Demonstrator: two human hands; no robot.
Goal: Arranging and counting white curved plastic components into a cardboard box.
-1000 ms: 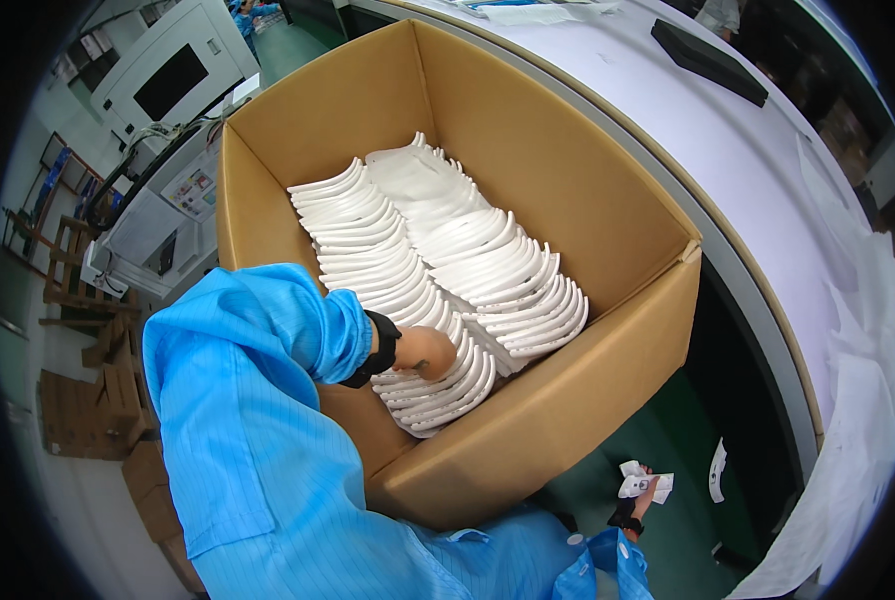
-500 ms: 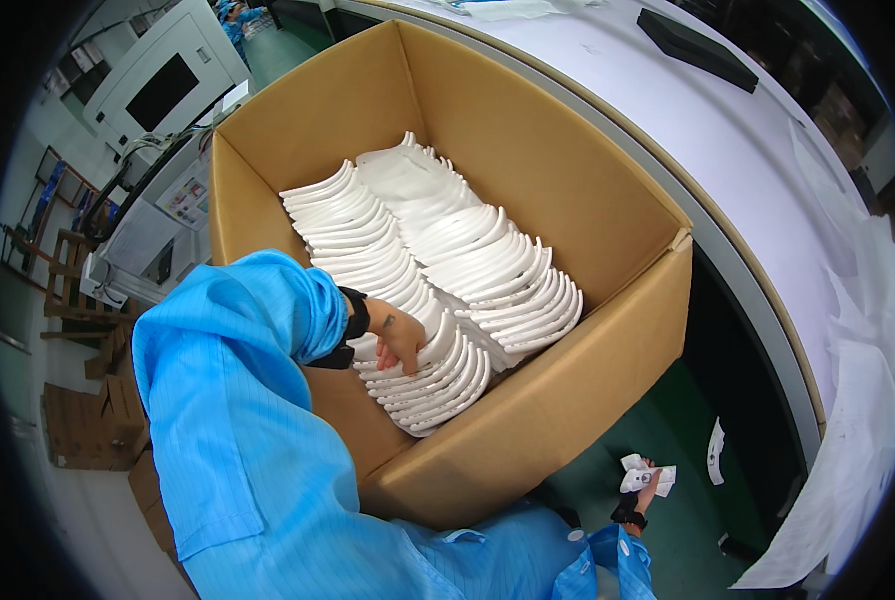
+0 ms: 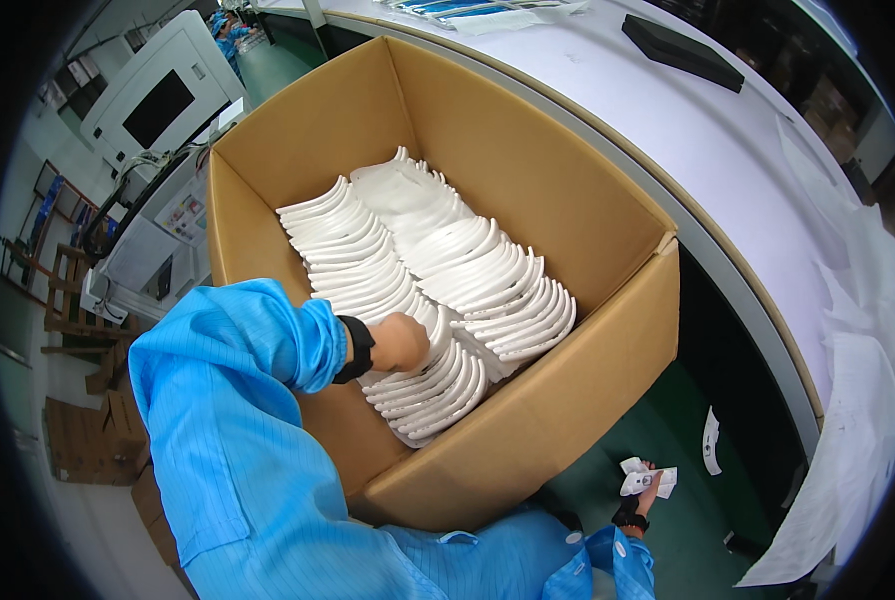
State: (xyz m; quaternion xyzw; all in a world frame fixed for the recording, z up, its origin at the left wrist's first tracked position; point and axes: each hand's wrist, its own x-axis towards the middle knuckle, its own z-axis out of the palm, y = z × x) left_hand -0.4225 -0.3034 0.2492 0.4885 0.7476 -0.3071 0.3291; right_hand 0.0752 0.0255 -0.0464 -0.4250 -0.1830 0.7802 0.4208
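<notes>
There is one box, two rows of pieces inside too tightly packed to count, one left hand, one right hand with an unclear number more, two wristbands, one bar by the far edge of the worktop, and one loose strip.

Head-worn fisheye — looks down, near, at carton, left hand.

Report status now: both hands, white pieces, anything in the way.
Left hand against curved white pieces rowed in open brown cardboard box; grip hidden. Right hand outside box, gripping small white item. Box walls surround the rows.
</notes>
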